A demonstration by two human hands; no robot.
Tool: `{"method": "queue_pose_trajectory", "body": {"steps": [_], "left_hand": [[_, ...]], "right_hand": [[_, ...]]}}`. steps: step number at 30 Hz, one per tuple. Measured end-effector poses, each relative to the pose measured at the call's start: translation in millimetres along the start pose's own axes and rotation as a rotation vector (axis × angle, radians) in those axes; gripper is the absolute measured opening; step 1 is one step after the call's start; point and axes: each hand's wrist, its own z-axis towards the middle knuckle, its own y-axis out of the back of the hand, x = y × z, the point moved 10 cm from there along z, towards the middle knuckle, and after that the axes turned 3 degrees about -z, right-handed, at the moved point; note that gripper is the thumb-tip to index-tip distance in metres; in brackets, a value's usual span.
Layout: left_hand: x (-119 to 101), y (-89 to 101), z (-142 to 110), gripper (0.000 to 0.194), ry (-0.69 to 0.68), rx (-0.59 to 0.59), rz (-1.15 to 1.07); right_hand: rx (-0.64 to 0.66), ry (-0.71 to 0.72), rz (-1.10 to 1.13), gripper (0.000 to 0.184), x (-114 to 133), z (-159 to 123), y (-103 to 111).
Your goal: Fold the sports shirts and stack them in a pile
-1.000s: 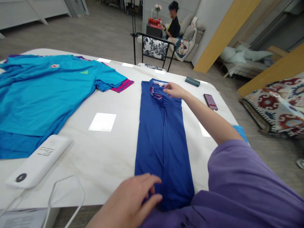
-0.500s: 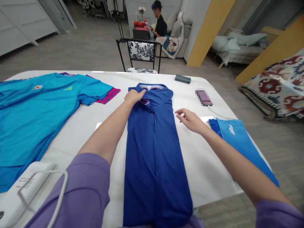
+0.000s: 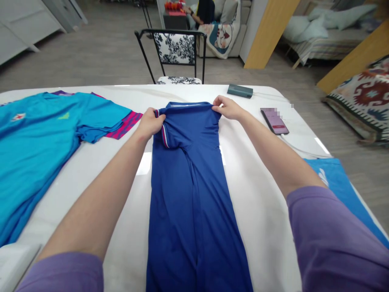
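A dark blue shirt (image 3: 179,194) lies lengthwise in front of me, its sides folded in toward the middle and its collar end at the far side. My left hand (image 3: 151,123) pinches the sleeve edge, trimmed in red and white, at the upper left corner. At the upper right corner, my right hand (image 3: 227,108) grips the shoulder between thumb and fingers. The fabric between both hands is drawn fairly taut. The lower end of the shirt runs out of view at the bottom.
On the white table (image 3: 267,202), turquoise shirts (image 3: 39,150) lie left and a folded light blue garment (image 3: 343,190) right. A phone (image 3: 275,121) with a cable and a dark power bank (image 3: 240,91) sit far right. Beyond stand a chair (image 3: 176,48) and a seated person (image 3: 205,12).
My right hand has moved from beside the shirt onto its upper right corner and taken hold. My left hand has shifted left, pulling the striped sleeve edge outward.
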Motion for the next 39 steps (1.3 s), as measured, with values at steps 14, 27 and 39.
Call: {"method": "queue_pose_trajectory", "body": {"steps": [14, 27, 39], "left_hand": [[-30, -29.4, -132, 0.070, -0.485, 0.230, 0.397], [-33, 61.9, -468, 0.036, -0.601, 0.336, -0.001], [50, 62.5, -624, 0.088, -0.777, 0.400, 0.233]], "right_hand": [[-0.041, 0.198, -0.365, 0.048, 115, -112, -39], [0.334, 0.466, -0.026, 0.044, 226, -504, -49], [0.214, 0.319, -0.269, 0.100, 219, -616, -84]]}}
